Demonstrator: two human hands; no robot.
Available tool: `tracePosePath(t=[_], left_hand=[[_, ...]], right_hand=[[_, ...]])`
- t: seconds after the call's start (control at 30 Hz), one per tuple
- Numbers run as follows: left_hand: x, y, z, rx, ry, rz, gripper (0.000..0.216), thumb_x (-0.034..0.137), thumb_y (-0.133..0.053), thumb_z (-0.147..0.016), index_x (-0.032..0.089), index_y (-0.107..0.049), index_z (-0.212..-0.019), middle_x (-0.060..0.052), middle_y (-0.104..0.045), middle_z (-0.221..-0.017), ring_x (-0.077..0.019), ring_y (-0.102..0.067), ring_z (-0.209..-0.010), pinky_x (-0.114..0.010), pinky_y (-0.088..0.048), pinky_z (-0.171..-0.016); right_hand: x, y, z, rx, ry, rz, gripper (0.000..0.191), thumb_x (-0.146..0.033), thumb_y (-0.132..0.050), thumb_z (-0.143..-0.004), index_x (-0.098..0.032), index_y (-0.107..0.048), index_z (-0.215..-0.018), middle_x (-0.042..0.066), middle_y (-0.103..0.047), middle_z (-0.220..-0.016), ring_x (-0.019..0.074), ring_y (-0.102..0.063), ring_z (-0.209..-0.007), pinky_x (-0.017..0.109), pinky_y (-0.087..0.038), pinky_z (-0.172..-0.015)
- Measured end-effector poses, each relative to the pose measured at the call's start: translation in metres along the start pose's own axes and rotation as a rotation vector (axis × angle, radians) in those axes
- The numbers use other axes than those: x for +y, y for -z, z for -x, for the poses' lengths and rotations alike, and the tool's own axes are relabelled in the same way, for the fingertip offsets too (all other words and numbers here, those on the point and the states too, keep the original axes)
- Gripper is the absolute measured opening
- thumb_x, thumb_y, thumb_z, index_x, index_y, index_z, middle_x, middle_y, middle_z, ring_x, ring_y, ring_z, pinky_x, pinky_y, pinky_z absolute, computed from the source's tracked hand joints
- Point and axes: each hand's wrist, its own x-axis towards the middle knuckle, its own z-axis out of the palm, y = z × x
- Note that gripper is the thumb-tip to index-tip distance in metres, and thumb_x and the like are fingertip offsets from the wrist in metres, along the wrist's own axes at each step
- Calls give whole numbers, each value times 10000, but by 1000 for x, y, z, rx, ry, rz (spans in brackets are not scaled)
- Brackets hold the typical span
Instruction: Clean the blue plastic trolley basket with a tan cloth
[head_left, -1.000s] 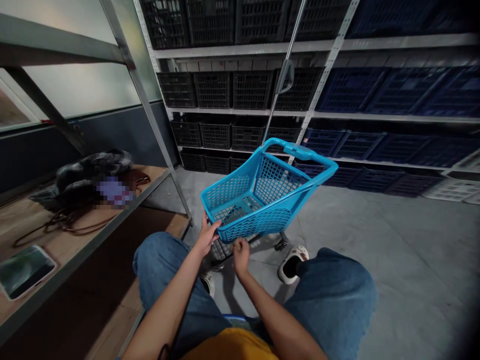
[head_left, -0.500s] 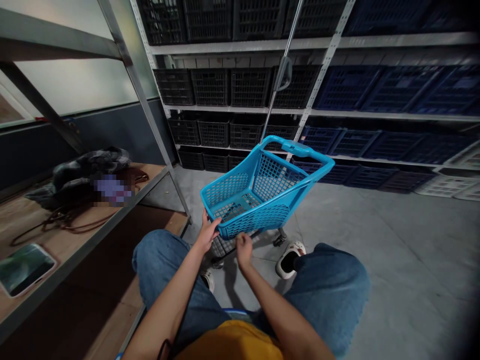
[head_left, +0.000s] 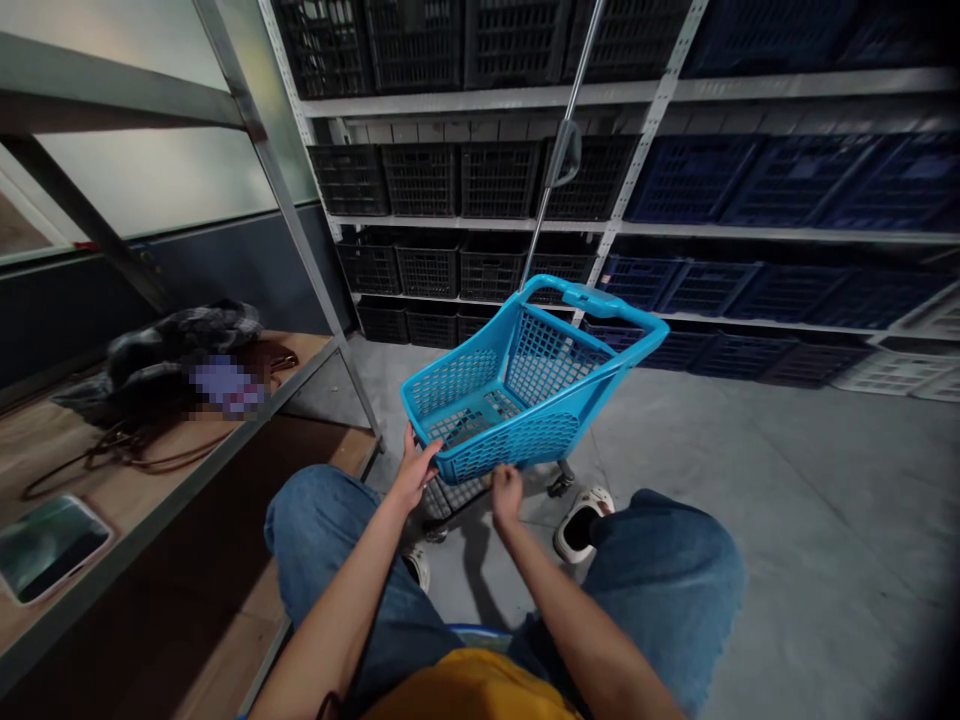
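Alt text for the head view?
A person in jeans holds a small blue basket cart before their knees: the left hand grips its near corner, the right hand touches its lower edge. Behind it, dark crates fill metal shelves.

Open floor [head_left: 787, 500] right; shelf post [head_left: 300, 235] left

The right hand [head_left: 507, 492] has shifted rightward under the blue basket [head_left: 525, 390].
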Motion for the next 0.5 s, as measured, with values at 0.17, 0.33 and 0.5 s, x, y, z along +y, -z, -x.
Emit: tracePosePath(t=[0.17,0.33,0.5], left_hand=[[4,0,4,-19,1,-11,900,391,-713,-760,528,-150,-1450,6,-413,-1486,-225,-567,-1168,-321,-523,-792],[10,-3,9,2,21,-24,926,415,-723,-745,475,-152,-1472,-22,-467,-1446,-239,-591,-1133,-303,-524,-759],[9,-5,11,35,25,-65,915,431,-723,-738,497,-168,-1464,-2,-425,-1478,-239,-565,-1177,-304,-522,-762]], right_hand=[[-13,-40,74,-307,64,-73,194,-357,-536,-721,-198,-635,-774,24,-666,-762,182,-594,-724,266,-459,-693],[-75,-16,50,-192,124,-102,172,-288,-541,-764,-197,-600,-898,25,-633,-866,179,-574,-818,284,-453,-779],[-92,1,37,-179,546,-6,155,-197,-512,-812,-216,-594,-942,55,-588,-1001,195,-528,-972,336,-426,-892]])
